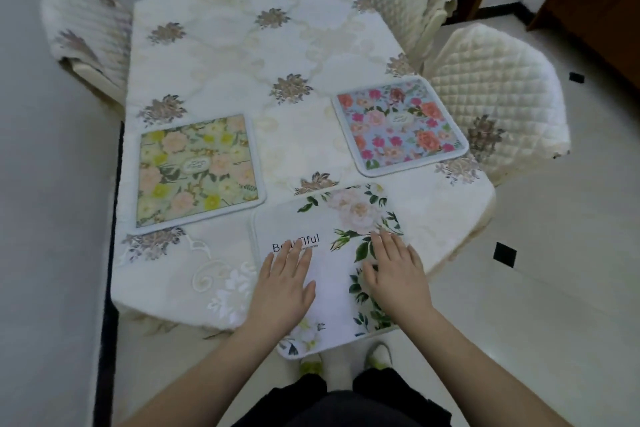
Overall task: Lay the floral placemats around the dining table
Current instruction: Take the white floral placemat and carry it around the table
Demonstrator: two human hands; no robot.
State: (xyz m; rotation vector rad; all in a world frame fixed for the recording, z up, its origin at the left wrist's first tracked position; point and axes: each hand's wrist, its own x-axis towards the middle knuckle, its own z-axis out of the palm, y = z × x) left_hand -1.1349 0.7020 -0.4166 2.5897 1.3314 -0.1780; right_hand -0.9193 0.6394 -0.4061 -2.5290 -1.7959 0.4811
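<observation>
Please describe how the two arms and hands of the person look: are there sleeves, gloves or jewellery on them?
Both forearms are bare up to the picture edge, so no sleeves show. The left hand and the right hand wear no gloves. No rings, watch or bracelets are visible on the fingers or wrists. The picture is too soft to judge the nails.
</observation>
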